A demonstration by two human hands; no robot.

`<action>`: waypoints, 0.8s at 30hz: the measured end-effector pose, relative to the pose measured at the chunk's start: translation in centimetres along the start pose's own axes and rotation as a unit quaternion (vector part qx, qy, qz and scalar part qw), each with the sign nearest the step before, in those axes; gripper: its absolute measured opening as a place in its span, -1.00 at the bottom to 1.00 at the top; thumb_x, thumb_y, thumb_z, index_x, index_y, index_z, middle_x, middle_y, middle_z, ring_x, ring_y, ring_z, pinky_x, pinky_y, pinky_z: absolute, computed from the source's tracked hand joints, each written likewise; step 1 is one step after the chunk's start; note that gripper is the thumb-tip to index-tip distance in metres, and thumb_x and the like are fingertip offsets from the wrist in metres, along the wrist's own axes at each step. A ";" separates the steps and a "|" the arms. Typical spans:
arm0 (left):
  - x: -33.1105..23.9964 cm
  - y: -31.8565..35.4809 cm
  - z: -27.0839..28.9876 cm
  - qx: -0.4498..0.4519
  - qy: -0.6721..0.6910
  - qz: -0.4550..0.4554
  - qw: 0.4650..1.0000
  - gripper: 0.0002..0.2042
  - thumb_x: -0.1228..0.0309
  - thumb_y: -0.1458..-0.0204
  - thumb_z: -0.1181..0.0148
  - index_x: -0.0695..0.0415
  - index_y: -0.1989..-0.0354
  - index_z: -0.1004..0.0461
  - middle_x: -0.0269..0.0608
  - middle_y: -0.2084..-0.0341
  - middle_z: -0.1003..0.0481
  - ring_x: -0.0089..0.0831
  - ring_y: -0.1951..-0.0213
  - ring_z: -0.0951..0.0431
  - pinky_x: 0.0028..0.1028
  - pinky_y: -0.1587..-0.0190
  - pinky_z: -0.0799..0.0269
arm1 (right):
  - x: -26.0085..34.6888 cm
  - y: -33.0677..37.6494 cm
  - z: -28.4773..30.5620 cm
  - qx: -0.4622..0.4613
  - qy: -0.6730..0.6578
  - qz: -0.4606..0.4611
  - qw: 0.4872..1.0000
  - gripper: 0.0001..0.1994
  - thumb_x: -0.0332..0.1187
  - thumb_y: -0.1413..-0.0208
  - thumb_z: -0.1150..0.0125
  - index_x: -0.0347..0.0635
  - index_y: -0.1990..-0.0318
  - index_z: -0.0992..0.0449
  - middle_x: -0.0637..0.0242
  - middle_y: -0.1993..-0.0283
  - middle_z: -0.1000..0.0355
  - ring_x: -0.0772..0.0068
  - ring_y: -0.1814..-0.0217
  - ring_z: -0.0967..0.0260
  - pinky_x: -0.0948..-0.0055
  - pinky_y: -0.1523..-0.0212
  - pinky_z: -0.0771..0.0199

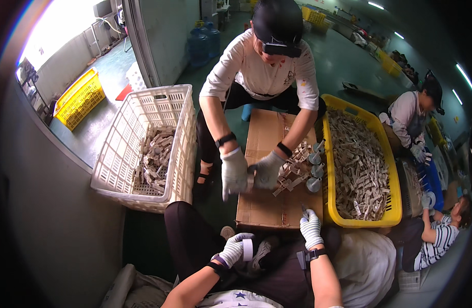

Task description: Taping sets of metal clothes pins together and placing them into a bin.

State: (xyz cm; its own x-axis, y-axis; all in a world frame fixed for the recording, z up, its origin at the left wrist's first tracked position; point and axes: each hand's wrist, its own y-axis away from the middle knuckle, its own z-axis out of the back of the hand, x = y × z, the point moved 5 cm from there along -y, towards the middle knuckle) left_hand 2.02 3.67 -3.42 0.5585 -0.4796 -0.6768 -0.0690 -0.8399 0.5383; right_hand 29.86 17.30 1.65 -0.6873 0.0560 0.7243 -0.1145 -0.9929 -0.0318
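Note:
My left hand (233, 250), in a striped glove, is closed around a white roll of tape (247, 250) above my lap. My right hand (311, 230), gloved alike, is at the near right edge of a cardboard box (264, 208). Its fingers pinch a small, dark, thin piece (304, 208) whose kind I cannot make out. Farther back on the cardboard lies a pile of pale clip-like parts (293, 177). Several round grey discs (314, 185) with stems stand beside it. Across from me, a co-worker's grey-gloved hands (251, 172) meet over the cardboard's left side.
A white crate (182, 154) partly filled with pale parts stands at the left. At the right, a yellow crate (395, 203) is heaped with similar parts. Two more people (408, 115) work farther right. A pale sack (367, 262) lies beside my right leg.

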 end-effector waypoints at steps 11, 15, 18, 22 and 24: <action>0.8 -0.8 0.4 -0.014 0.034 0.006 0.999 -0.83 0.61 -0.03 -0.19 0.16 0.19 -0.55 -0.24 0.34 -0.58 -0.44 0.34 -0.59 -0.43 0.23 -0.57 | -0.6 -0.2 -0.2 0.008 0.031 -0.024 0.999 -0.76 -0.34 -0.04 -0.06 -0.26 0.16 -0.46 -0.05 0.29 -0.50 -0.12 0.25 -0.44 0.13 0.17 -0.44; 1.4 -1.1 0.7 -0.011 0.035 0.005 0.999 -0.82 0.52 -0.05 -0.20 0.08 0.16 -0.56 -0.39 0.38 -0.55 -0.56 0.44 -0.52 -0.51 0.39 -0.49 | 3.0 1.1 -1.1 0.032 0.113 0.062 0.991 -0.76 -0.25 -0.13 -0.05 -0.20 0.15 -0.44 -0.05 0.27 -0.49 -0.17 0.22 -0.44 0.04 0.18 -0.44; 1.6 -1.2 0.9 -0.016 0.032 0.003 0.999 -0.82 0.52 -0.05 -0.20 0.08 0.15 -0.55 -0.39 0.39 -0.55 -0.57 0.44 -0.51 -0.51 0.40 -0.48 | 8.5 2.8 -3.1 0.119 0.133 0.185 0.966 -0.78 -0.24 -0.12 -0.04 -0.15 0.18 -0.46 0.00 0.27 -0.48 -0.13 0.25 -0.44 0.02 0.20 -0.44; 1.6 -1.3 1.2 -0.020 0.039 0.012 0.999 -0.81 0.60 -0.04 -0.20 0.16 0.16 -0.52 -0.21 0.33 -0.57 -0.40 0.33 -0.59 -0.40 0.25 -0.57 | 13.8 5.4 -6.5 0.253 0.236 0.354 0.868 -0.82 -0.26 -0.07 -0.07 -0.06 0.23 -0.51 0.18 0.34 -0.49 0.07 0.31 -0.46 0.13 0.26 -0.44; 1.6 -1.4 1.2 -0.023 0.039 0.003 0.999 -0.81 0.59 -0.04 -0.20 0.17 0.16 -0.52 -0.20 0.32 -0.57 -0.39 0.33 -0.59 -0.40 0.24 -0.56 | 14.8 5.8 -7.7 0.259 0.278 0.383 0.842 -0.83 -0.22 -0.10 -0.05 -0.01 0.25 -0.50 0.28 0.36 -0.47 0.19 0.27 -0.45 0.16 0.26 -0.39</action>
State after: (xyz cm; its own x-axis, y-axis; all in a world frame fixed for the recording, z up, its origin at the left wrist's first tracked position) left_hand 1.97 3.81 -5.89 0.6214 -0.4625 -0.6325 -0.0367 -0.8235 0.5661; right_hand 13.49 13.20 6.85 -0.6641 -0.7234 0.1887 0.7436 -0.6654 0.0657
